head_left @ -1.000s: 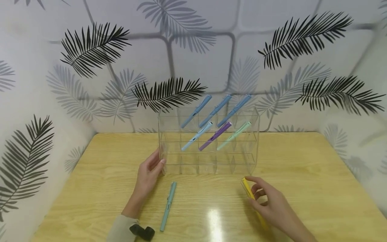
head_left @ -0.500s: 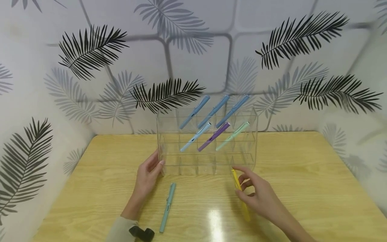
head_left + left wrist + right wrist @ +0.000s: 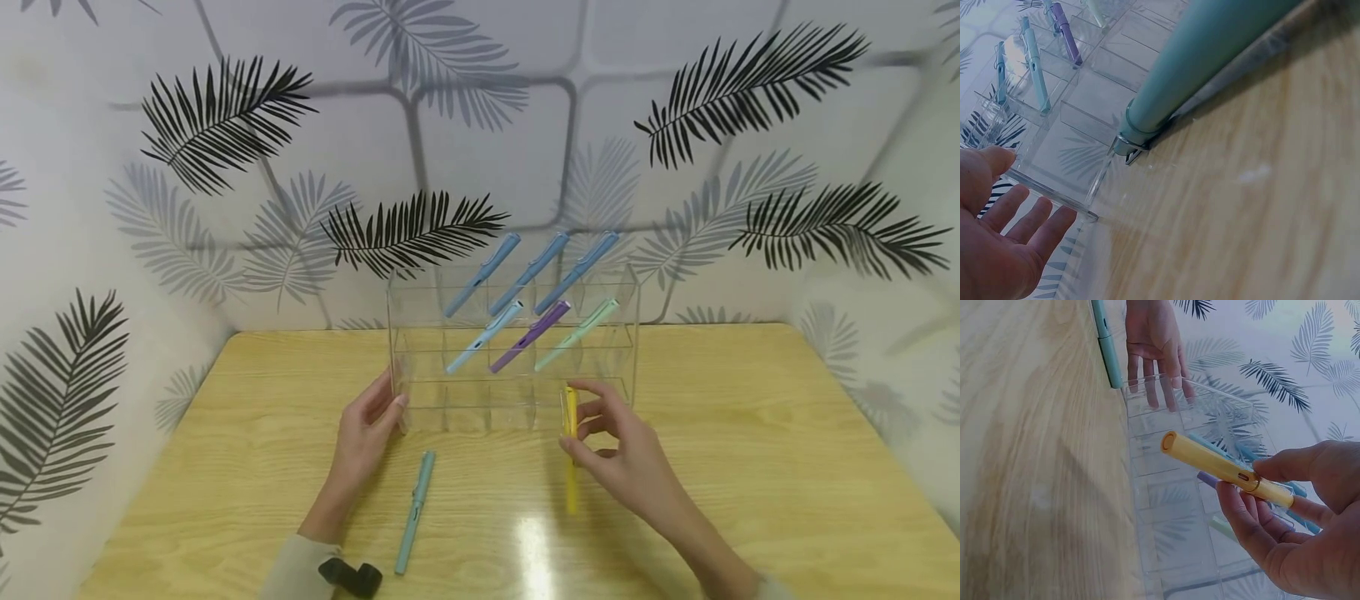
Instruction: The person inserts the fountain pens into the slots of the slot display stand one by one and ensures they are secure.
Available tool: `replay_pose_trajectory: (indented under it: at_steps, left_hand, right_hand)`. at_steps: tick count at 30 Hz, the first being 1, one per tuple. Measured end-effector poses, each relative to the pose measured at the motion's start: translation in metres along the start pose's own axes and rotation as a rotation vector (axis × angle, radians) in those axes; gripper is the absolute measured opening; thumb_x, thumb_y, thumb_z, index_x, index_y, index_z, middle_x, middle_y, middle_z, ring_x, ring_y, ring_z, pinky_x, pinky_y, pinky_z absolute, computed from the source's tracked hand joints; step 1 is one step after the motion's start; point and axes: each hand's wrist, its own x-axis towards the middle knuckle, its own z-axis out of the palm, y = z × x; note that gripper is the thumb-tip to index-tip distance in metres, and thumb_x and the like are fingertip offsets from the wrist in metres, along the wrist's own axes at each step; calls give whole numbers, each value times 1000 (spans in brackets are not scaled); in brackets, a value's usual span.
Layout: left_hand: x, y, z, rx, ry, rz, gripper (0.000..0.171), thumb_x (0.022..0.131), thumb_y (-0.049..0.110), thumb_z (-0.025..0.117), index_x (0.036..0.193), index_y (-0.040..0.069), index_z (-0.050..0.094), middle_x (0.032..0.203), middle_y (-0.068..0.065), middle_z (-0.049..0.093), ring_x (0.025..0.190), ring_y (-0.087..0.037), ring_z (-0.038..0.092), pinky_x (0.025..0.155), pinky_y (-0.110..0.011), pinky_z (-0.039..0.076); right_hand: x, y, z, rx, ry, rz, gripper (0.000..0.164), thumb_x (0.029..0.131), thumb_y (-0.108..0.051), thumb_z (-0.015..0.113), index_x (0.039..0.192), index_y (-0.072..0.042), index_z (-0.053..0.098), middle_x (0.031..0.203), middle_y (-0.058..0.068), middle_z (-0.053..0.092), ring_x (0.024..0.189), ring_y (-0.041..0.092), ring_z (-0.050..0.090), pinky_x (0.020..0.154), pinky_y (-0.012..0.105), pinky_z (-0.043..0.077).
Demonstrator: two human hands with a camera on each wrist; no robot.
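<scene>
A clear tiered pen rack (image 3: 512,418) stands at the far side of the wooden table. My left hand (image 3: 365,435) rests against its left side, fingers mostly straight in the left wrist view (image 3: 1004,240). In front of the rack's lowest tier, right of its middle, my right hand (image 3: 626,446) pinches a yellow pen (image 3: 572,483) between thumb and fingers. The right wrist view shows the yellow pen (image 3: 1210,462) with its barrel end jutting out from the fingertips. A teal pen (image 3: 415,512) lies on the table near my left forearm.
Three blue pens (image 3: 532,274) lean in the rack's top tier. Below them lean a light blue pen (image 3: 484,337), a purple pen (image 3: 531,337) and a mint green pen (image 3: 577,335). Behind the table (image 3: 262,400) rises a wall with leaf patterns.
My right hand has carried the yellow pen left and forward to the rack's lowest tier, turning it from slanted to nearly straight in the head view. The left hand stays at the rack's side.
</scene>
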Motion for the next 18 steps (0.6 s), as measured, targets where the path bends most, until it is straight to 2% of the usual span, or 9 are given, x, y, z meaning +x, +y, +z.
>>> replay_pose_trajectory:
  at_steps: [4, 9, 14, 18]
  left_hand:
    - [0, 1, 0, -13, 0, 0, 52, 104, 13, 63, 152, 2, 47, 152, -18, 50, 136, -34, 52, 107, -35, 49]
    - [0, 1, 1, -8, -4, 4, 52, 104, 13, 62, 153, 3, 46, 152, -18, 50, 136, -35, 53, 105, -32, 50]
    - [0, 0, 1, -10, 0, 4, 52, 104, 11, 62, 153, 3, 46, 150, -19, 51, 134, -37, 54, 100, -25, 52]
    - [0, 0, 0, -16, -4, 5, 52, 104, 11, 62, 153, 2, 46, 150, -21, 51, 134, -39, 53, 101, -27, 52]
  right_hand:
    - [7, -3, 4, 62, 21, -4, 61, 92, -2, 76, 144, -20, 51, 106, 13, 64, 86, 24, 67, 64, 33, 64]
    - [16, -9, 11, 137, 49, -36, 58, 93, 1, 74, 143, -17, 52, 104, 15, 62, 86, 26, 67, 62, 42, 65]
    - [29, -14, 18, 183, 86, -72, 58, 93, 0, 74, 144, -16, 51, 106, 16, 63, 87, 25, 67, 62, 40, 65]
    - [38, -18, 23, 231, 109, -89, 60, 92, 5, 73, 143, -15, 51, 106, 18, 63, 87, 27, 67, 62, 41, 65]
